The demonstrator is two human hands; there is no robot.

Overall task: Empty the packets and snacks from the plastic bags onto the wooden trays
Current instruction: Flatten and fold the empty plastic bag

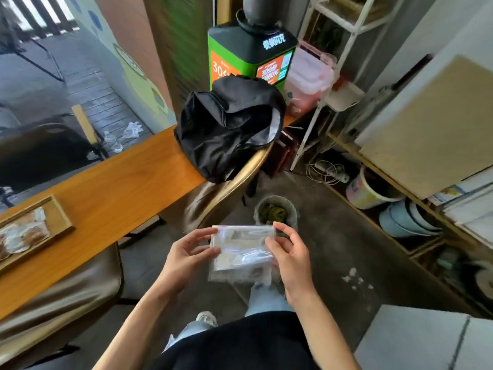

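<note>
Fingers (206, 251) of the left hand (186, 260) and right hand (289, 256) pinch the 2 side edges of a clear plastic bag (242, 252), held in mid-air over open floor (333, 249). Well apart at far left, a wooden tray (60, 217) with wrapped snacks (22, 236) sits near the orange surface (120, 182) edge. A black bag (226, 129) rests farther along.

Single head-worn wide-angle view, looking forward and steeply downward, close above the left hand (186, 256) and right hand (289, 253). It is taking in the wooden counter (112, 193) left of the hands and shelving (400, 188) to their right.
</note>
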